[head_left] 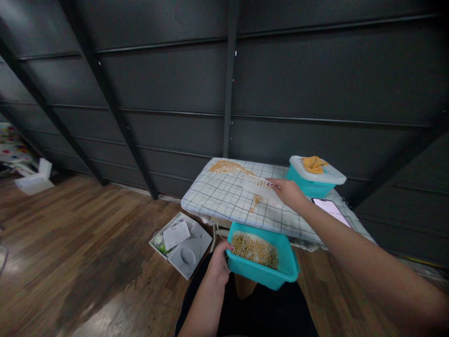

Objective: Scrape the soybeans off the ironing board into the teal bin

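My left hand grips the left rim of a turquoise plastic tub, which is held at the table's front edge above my lap. Inside lie yellow beans mixed with white grains. Over the tabletop, my right hand pinches the edge of a thin white flat piece with a row of slots. Its exact kind is unclear. A little heap of grain lies just in front of it, and a larger yellow and white spread covers the table's back left part.
A checked cloth covers the table. At its back right stands a lidded turquoise box with an orange cloth on top, and a phone lies nearby. An open white box sits on the floor. A dark wall rises behind.
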`<move>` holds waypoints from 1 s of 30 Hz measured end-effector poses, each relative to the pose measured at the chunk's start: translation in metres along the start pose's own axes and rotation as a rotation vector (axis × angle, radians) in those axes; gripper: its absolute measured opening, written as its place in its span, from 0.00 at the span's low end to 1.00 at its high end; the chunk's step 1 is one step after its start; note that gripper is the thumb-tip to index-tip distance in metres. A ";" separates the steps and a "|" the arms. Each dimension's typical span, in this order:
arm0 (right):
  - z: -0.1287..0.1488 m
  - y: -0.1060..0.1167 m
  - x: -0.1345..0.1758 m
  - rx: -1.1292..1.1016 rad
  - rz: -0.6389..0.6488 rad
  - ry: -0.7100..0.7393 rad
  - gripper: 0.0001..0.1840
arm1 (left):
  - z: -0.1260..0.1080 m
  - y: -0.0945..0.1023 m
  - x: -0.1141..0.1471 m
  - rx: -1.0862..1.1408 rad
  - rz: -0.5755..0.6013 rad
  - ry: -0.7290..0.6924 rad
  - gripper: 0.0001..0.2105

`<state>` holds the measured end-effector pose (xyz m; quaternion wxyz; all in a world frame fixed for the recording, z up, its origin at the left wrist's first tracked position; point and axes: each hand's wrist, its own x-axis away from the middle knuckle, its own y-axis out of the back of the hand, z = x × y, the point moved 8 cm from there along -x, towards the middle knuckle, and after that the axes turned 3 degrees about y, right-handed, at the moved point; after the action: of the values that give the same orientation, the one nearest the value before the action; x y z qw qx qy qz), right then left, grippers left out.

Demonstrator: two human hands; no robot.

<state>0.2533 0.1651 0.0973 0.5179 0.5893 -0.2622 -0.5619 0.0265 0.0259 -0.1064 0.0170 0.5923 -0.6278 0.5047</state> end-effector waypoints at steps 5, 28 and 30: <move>-0.003 -0.008 0.003 -0.016 0.021 0.002 0.21 | -0.002 0.003 0.000 -0.018 -0.033 0.003 0.14; 0.027 0.004 0.077 -0.210 0.042 0.290 0.18 | -0.004 -0.001 0.004 -0.011 -0.043 0.060 0.17; 0.036 0.008 0.084 -0.208 0.035 0.337 0.18 | -0.005 -0.003 0.005 -0.009 -0.019 0.059 0.17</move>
<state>0.2416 0.0767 0.0783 0.6222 0.6139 -0.1225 -0.4701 0.0246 0.0256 -0.0990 0.0427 0.5830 -0.6238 0.5188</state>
